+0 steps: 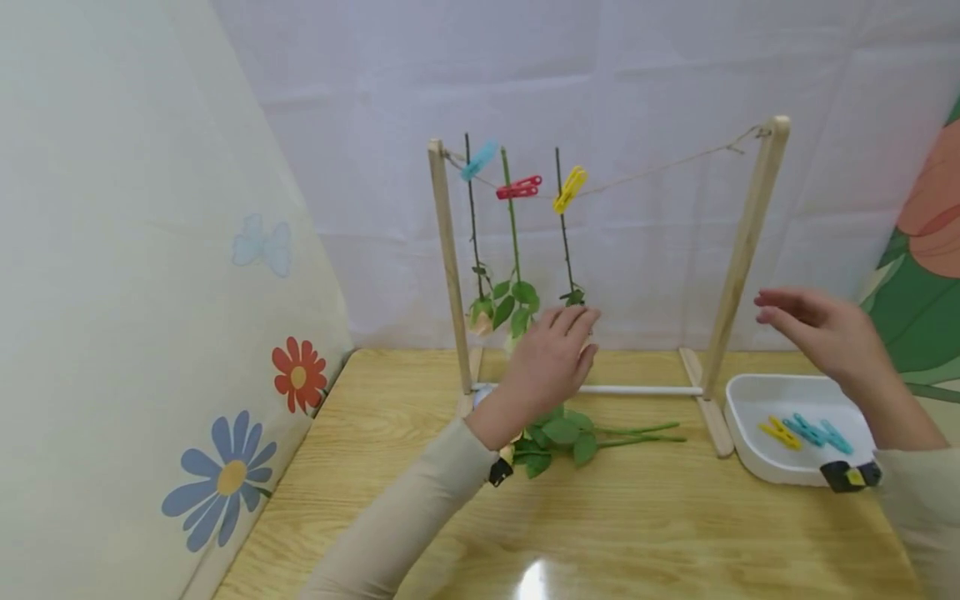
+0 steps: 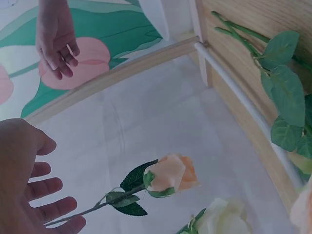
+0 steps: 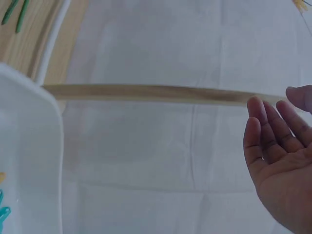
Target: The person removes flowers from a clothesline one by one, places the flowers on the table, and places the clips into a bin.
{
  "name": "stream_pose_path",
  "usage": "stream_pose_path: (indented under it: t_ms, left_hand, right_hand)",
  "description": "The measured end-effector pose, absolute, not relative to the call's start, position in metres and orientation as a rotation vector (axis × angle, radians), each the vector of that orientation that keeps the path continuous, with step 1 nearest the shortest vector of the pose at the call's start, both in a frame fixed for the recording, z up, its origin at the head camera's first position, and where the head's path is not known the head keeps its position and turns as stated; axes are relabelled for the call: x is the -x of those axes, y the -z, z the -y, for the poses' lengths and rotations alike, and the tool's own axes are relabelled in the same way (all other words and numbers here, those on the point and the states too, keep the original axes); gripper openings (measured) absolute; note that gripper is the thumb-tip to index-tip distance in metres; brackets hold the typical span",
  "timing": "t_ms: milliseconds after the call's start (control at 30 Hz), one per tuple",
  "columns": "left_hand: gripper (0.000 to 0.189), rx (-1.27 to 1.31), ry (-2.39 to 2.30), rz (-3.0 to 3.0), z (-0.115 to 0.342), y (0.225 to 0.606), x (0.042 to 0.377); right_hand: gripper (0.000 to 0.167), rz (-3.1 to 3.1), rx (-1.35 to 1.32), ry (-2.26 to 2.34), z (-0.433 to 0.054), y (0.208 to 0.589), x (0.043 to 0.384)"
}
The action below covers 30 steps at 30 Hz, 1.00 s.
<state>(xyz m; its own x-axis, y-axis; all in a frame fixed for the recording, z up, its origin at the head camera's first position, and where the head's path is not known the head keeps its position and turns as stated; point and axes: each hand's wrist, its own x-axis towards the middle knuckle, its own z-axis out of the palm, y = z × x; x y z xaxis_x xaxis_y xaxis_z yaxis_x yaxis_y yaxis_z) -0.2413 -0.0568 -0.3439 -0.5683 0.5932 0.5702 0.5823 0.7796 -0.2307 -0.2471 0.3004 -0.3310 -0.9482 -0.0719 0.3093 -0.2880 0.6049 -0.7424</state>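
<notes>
My left hand [image 1: 551, 354] is raised in front of the hanging roses, its fingers loosely bent and apart. In the left wrist view, a peach rose [image 2: 171, 175] hangs close to the left hand's fingers [image 2: 46, 187]; no grip on its stem shows. Three roses hang head down from a string [image 1: 652, 177], held by a blue clothespin [image 1: 478, 161], a red clothespin [image 1: 519, 187] and a yellow clothespin [image 1: 571, 190]. In the head view my left hand covers the right-hand bloom. My right hand [image 1: 832, 329] hovers above the white tray [image 1: 753, 446], fingers slightly curved, holding nothing.
A wooden frame with two posts [image 1: 750, 250] and a white bottom bar [image 1: 637, 390] carries the string. Roses with green stems [image 1: 637, 436] lie on the table [image 1: 637, 533] before it. Yellow and blue clothespins [image 1: 806, 430] lie in the tray. White cloth hangs behind.
</notes>
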Motion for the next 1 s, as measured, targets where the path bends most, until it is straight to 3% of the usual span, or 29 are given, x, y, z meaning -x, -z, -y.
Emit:
stream_pose_path:
  t_ms: [1000]
  left_hand:
    - [0.048, 0.695, 0.658, 2.260, 0.065, 0.316, 0.269]
  right_hand:
    - [0.033, 2.143, -0.541, -1.715, -0.240, 0.291, 0.262]
